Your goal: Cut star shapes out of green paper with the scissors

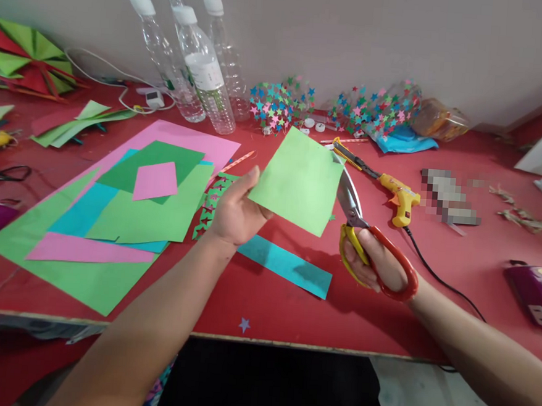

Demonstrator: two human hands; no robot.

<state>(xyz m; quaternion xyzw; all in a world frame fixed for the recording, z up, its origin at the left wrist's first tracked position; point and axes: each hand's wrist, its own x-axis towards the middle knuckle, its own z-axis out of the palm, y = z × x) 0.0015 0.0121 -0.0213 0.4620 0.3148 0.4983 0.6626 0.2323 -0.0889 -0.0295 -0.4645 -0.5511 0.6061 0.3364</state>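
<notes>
Light green paper (300,180) lies at two o'clock from the left hand (235,216), pinched between its thumb and fingers. At four o'clock from the paper, the right hand (376,257) has fingers curled through scissors (354,215). Their long blades point to eleven o'clock, beside the paper's near right edge.

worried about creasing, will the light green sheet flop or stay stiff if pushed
The light green sheet seems fairly stiff, spanning nearly flat from the left hand at one corner. It looks thin, so probably light and easily creased.
</notes>
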